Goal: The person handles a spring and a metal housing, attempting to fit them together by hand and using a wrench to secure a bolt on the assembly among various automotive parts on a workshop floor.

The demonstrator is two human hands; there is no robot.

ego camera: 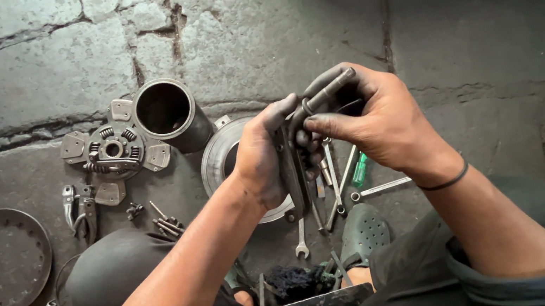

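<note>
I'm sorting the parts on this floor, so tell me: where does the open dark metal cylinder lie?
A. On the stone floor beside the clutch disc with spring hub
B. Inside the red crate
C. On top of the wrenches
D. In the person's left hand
A: the cylinder lies on the stone floor right beside the clutch disc, apart from both hands.

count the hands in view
2: the left hand grips a dark metal part from the left; the right hand pinches its rod end from the right.
</note>
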